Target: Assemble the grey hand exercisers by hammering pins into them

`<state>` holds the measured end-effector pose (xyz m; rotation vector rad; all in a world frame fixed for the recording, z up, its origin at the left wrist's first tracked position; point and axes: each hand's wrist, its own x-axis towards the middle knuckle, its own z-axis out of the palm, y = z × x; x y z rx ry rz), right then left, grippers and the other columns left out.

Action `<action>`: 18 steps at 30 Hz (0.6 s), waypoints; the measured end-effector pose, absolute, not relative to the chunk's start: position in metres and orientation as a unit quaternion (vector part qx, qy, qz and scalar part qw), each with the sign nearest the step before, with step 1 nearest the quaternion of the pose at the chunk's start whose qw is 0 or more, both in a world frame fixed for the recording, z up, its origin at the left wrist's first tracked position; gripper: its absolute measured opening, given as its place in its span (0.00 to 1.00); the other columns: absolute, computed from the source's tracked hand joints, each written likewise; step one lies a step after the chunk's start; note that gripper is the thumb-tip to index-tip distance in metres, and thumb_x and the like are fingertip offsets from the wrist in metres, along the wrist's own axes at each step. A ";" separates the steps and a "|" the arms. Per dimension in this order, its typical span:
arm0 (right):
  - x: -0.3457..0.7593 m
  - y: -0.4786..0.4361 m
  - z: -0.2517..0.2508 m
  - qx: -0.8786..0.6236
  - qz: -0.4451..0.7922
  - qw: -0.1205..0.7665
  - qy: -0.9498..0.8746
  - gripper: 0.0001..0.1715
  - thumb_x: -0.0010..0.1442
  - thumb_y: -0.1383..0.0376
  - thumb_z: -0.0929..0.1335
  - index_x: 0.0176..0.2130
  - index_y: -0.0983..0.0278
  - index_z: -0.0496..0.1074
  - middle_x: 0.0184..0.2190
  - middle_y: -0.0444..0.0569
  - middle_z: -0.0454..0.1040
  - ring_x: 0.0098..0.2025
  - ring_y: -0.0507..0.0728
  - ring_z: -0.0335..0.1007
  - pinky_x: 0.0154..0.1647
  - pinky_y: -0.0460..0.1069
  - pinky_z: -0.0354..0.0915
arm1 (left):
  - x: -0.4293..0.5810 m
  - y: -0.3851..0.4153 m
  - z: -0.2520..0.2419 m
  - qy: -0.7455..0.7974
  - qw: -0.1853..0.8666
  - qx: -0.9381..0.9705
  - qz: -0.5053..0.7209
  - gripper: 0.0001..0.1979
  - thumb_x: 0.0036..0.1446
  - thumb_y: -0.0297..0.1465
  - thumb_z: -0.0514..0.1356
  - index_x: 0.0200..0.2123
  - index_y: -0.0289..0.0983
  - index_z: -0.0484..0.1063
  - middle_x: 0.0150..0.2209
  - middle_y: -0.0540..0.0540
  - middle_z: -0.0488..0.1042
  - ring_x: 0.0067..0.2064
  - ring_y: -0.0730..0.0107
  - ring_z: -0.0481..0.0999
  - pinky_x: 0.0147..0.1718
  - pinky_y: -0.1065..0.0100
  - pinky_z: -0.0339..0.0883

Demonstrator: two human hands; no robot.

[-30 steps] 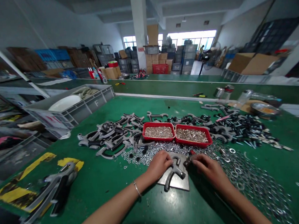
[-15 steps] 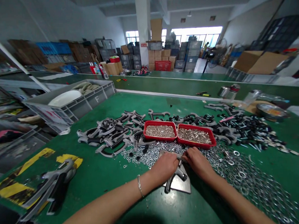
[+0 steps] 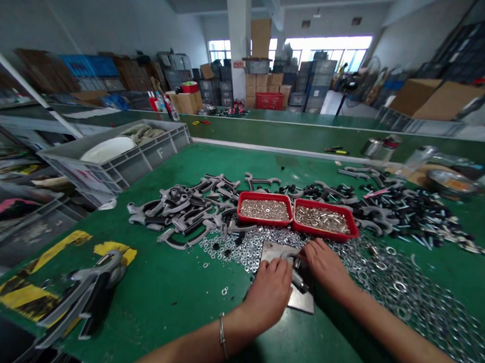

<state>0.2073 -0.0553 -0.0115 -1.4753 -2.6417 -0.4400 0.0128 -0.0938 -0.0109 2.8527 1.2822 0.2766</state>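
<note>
Over a flat metal plate point(image 3: 301, 303), my left hand point(image 3: 272, 286) is closed around a grey-and-black curved handle part point(image 3: 298, 282). My right hand point(image 3: 325, 264) is closed at the part's far end, its fingertips bent against it; anything small between them is hidden. Just beyond my hands stand two red trays, the left tray point(image 3: 265, 222) filled with tiny metal pieces and the right tray point(image 3: 327, 234) with small metal pins. Silver nuts or small rings point(image 3: 250, 252) lie loose around the plate's upper edge.
Similar handle parts point(image 3: 186, 207) are heaped beyond on the left. Larger metal rings point(image 3: 400, 287) spread to the right, below a pile of black-headed bolts point(image 3: 417, 212). More handles point(image 3: 88, 289) lie at the near left by yellow-black tape. A grey crate point(image 3: 142, 157) stands at the left.
My left hand has come down and nearer to me over the handle part, covering its black grip. My right hand stays at the far end. The whole view has shifted slightly.
</note>
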 end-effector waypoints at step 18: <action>0.204 -0.072 -0.024 -0.573 -0.084 0.111 -0.807 0.11 0.69 0.64 0.62 0.34 0.62 0.67 0.32 0.50 0.74 0.38 0.61 0.69 0.39 0.52 0.62 | -0.005 -0.082 -0.002 0.349 0.077 0.927 0.113 0.19 0.62 0.31 0.54 0.56 0.34 0.65 0.52 0.39 0.71 0.53 0.53 0.67 0.53 0.55 0.61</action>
